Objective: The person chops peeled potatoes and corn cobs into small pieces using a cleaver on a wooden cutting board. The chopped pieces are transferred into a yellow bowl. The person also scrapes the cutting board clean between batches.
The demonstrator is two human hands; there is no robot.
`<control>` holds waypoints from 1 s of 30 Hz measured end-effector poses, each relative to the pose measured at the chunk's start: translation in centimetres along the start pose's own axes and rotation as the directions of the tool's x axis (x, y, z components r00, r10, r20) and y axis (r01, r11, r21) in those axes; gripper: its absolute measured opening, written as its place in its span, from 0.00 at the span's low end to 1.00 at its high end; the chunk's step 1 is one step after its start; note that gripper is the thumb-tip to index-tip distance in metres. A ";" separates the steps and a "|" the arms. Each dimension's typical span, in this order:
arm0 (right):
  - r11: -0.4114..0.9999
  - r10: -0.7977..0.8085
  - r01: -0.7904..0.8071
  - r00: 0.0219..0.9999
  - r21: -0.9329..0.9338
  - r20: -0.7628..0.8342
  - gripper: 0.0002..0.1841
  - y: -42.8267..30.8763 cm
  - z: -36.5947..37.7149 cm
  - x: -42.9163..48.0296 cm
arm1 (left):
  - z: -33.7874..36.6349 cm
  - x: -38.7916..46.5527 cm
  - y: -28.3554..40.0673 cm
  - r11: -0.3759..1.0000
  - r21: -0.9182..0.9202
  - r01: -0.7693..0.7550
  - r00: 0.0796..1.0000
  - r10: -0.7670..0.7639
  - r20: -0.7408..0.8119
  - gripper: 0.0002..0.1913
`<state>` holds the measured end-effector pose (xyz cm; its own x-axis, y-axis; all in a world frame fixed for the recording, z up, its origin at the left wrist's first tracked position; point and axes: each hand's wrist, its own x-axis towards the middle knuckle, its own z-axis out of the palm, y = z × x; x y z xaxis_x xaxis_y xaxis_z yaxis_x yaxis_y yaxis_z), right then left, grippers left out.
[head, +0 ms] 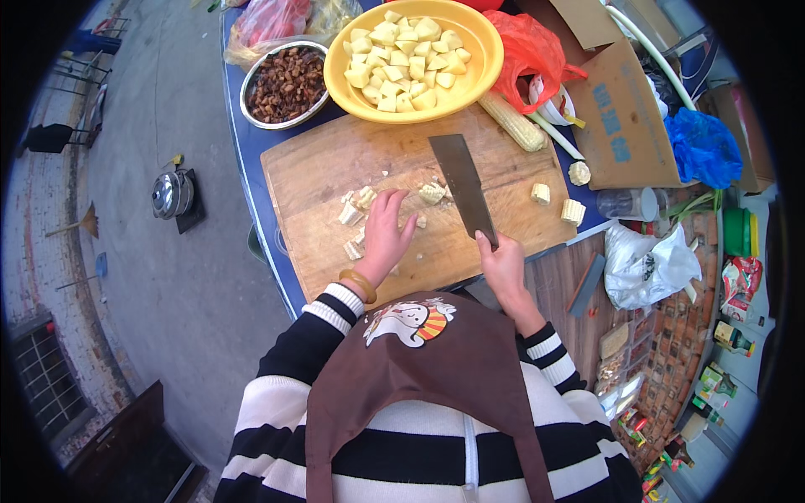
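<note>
My right hand (505,264) grips the handle of a cleaver (459,179), its broad blade pointing away from me over the wooden cutting board (352,148). Beside several cut pieces of corn cob (351,215), my left hand (387,236) hovers with thumb and fingers apart, and I see nothing held in it. Another corn chunk (431,193) and small scraps lie between that hand and the blade. Near the board's right end are more corn chunks (572,212). A whole peeled corn cob (514,124) rests across the far right corner.
Behind the board stand a yellow basin (487,69) of potato chunks and a metal bowl (245,104) of browned diced food. A red plastic bag (528,50), a cardboard box (635,132) and a clear plastic cup (622,204) crowd the right. A lidded pot (171,193) stands off to the left.
</note>
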<state>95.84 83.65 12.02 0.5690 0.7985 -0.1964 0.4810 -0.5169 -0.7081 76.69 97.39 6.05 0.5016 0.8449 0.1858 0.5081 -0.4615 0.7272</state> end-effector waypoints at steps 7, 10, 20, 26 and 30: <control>0.983 0.116 -0.130 0.987 -0.133 -0.110 0.14 4.0 -0.3 0.7 | 4.8 4.2 1.1 0.946 0.141 -0.291 0.924 0.240 0.298 0.30; 0.961 0.132 -0.141 0.990 -0.236 -0.056 0.13 4.8 1.1 0.0 | 6.1 3.9 0.2 0.853 0.312 -0.418 0.874 0.284 0.393 0.29; 0.999 -0.001 0.012 0.959 -0.039 0.283 0.12 1.8 5.8 -1.1 | -2.1 -5.3 -3.2 0.875 0.167 -0.455 0.757 0.282 0.589 0.31; 0.985 0.062 -0.076 0.994 0.156 0.093 0.10 3.2 3.6 -0.8 | -1.7 -5.1 -7.2 0.562 0.594 -0.576 0.801 0.242 0.548 0.24; 0.972 0.167 -0.153 0.984 0.177 -0.068 0.10 5.6 1.2 -2.1 | -1.5 -1.3 -6.5 0.802 0.472 -0.367 0.912 0.211 0.351 0.22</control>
<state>96.59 79.42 7.64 0.6854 0.6779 -0.2658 0.2622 -0.5703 -0.7785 71.68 99.72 2.13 0.8105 0.5786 0.0905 0.5539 -0.8076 0.2027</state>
